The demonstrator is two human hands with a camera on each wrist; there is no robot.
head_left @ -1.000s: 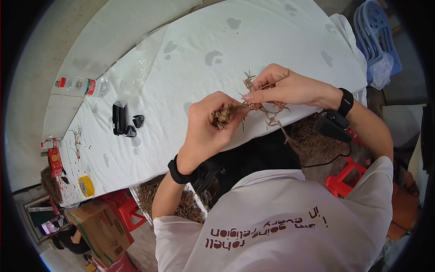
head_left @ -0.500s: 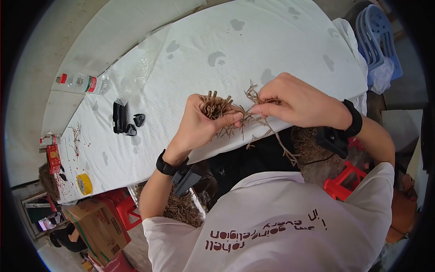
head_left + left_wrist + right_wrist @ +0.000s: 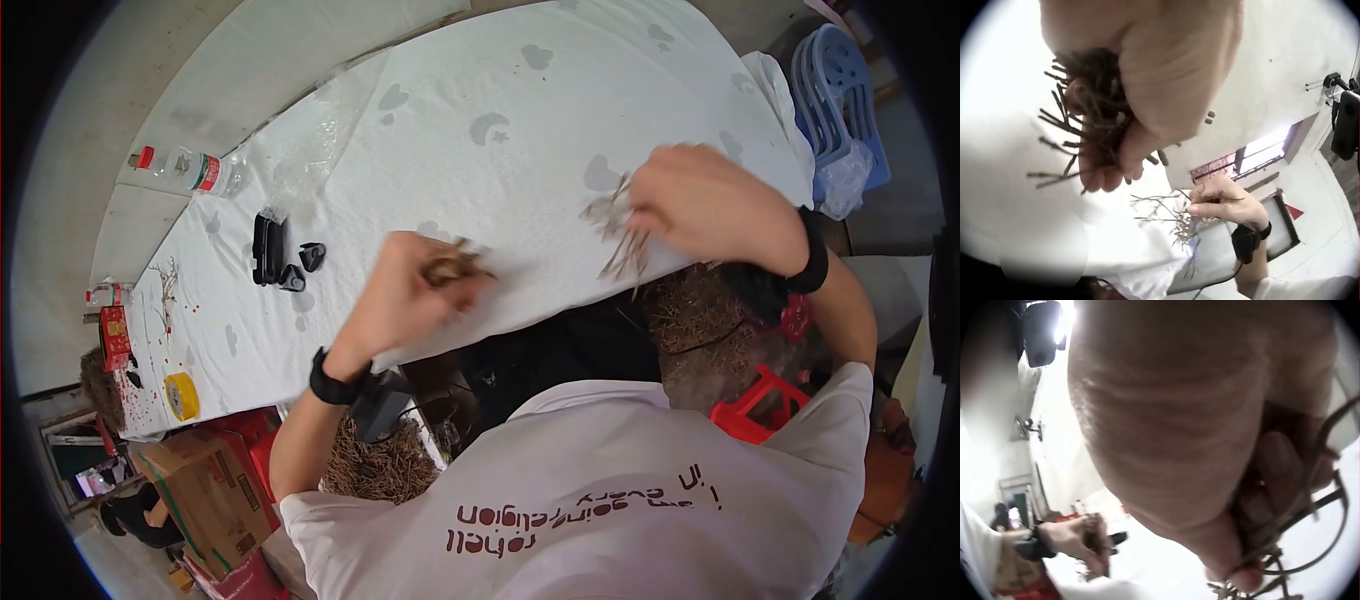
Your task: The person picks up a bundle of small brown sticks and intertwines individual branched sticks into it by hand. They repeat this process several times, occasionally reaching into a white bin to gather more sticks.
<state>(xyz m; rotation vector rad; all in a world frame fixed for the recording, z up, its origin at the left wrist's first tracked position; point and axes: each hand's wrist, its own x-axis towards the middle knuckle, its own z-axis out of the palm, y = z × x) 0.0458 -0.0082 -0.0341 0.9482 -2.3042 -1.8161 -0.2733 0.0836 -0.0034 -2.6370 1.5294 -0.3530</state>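
My left hand (image 3: 405, 295) grips a thick bundle of short brown twigs (image 3: 1094, 109) over the front part of the white-covered table (image 3: 520, 180). In the left wrist view the fingers and thumb curl round the bundle, with cut ends and thin tips sticking out. Farther right, my right hand (image 3: 710, 205) pinches a loose, branching dry sprig (image 3: 622, 240); its forked stems show beside the fingertips in the right wrist view. A wide gap of tablecloth lies between the hands. Both hands are blurred in the head view.
Left on the table are a black case (image 3: 268, 250), small black pieces (image 3: 312, 256), a plastic bottle (image 3: 190, 170) and yellow tape (image 3: 181, 397). Twig heaps (image 3: 380, 462) lie below the front edge. A red stool (image 3: 760, 405) and stacked blue stools (image 3: 835, 100) stand right.
My hands, close together before, have drawn apart: the left moved left and down with its bundle, the right moved right with the sprig.
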